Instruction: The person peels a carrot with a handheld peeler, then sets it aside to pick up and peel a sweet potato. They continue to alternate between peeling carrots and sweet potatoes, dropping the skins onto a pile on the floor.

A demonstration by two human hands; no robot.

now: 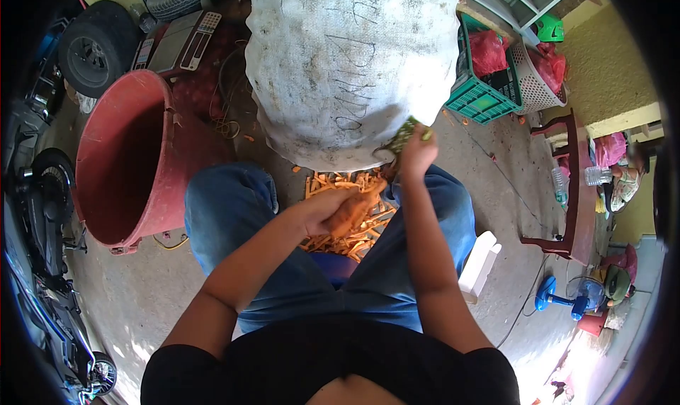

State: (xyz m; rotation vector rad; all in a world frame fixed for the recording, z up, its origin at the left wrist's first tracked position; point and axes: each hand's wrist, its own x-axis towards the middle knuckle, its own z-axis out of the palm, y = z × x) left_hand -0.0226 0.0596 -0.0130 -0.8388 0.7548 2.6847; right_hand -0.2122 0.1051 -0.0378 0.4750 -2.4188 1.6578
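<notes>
My left hand (327,210) is closed around a thick orange root vegetable (352,215), held slanting between my knees. Its upper end reaches toward my right hand (421,155), which grips a tool with a green patterned handle (405,133); the tool's working end is dark and blurred beside the root. Below both hands, a heap of orange strips (320,185) fills the space between my legs. A blue-purple tub rim (333,267) shows under the strips. Just ahead stands a large white woven sack (312,72) with black handwriting on it.
A tall red bin (170,150) stands to my left, near a weighing scale (188,40) and tyres (95,48). A motorcycle (53,291) lines the left edge. On the right are a green crate (482,104), a white basket (528,79), a white box (480,267) and a blue fan (545,294).
</notes>
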